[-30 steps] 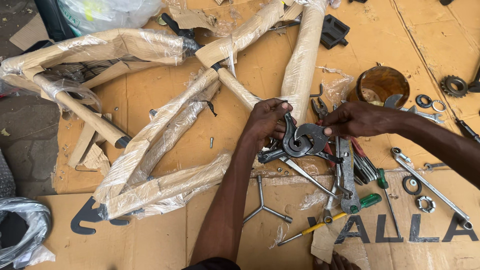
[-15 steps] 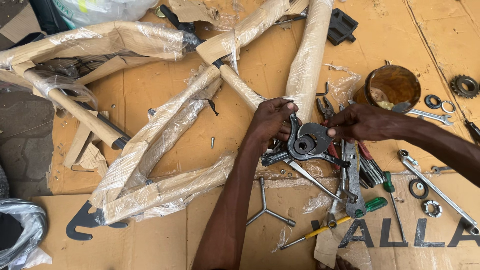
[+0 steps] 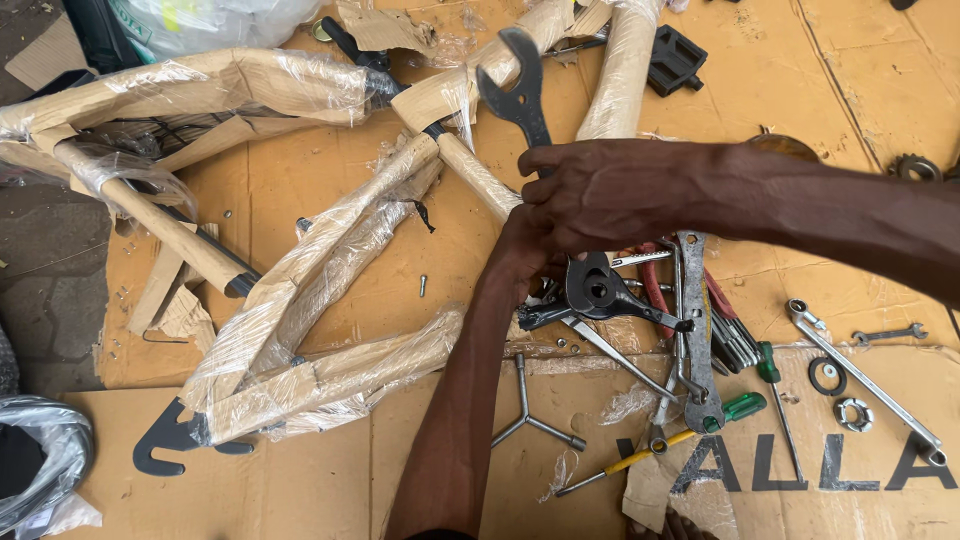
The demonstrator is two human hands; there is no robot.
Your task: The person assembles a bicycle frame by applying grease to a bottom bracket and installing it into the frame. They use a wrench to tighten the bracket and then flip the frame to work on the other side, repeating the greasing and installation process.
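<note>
Your right hand [image 3: 620, 195] grips the flat open-ended wrench [image 3: 518, 85], jaw-end up, just above the wrapped bicycle frame [image 3: 330, 290]. Your left hand [image 3: 530, 250], beneath it, is hidden; its grip cannot be told.

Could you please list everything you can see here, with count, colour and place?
bicycle frame: one, wrapped in tan paper and clear film, left half.
cardboard: brown sheets, under everything.
flat wrench: one, dark, top centre, held upright.
crank arm: one, black, centre, beneath the hands.
three-way wrench: one, grey, bottom centre.
screwdrivers: two, green handles, lower right.
long wrench: one, silver, right.
pedal: one, black, top.
tyre: one, black, bottom left corner.
left hand: on the frame tube.
right hand: grips the flat wrench.
</note>
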